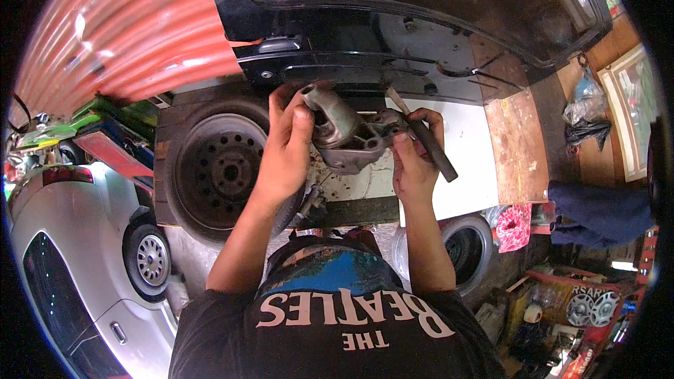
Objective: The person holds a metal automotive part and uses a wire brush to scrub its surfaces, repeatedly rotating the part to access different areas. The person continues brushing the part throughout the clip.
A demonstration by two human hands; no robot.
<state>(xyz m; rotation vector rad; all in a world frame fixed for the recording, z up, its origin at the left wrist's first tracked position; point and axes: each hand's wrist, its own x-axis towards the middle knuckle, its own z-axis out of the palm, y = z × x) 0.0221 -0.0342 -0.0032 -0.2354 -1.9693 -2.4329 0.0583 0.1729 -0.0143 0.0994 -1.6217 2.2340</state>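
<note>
A grey cast-metal bracket [342, 130], with a hollow rounded end and bolt holes, is held up over the worktable. My left hand [284, 151] is closed around its left end, thumb on the near side of the hollow part. At its right end, the thumb and fingers of my right hand [415, 168] pinch the bracket. That same hand also holds a tool with a dark straight handle [439, 154] and a pale flat blade [397, 100], slanting across the fingers. The blade's exact kind cannot be made out.
A steel wheel with tyre [223, 161] lies left on the table, beside a white board [470, 158]. A black vehicle door panel [365, 42] stands behind. Another tyre [467, 249] is low right. A silver car [84, 260] stands left, and a dark cloth [600, 214] hangs right.
</note>
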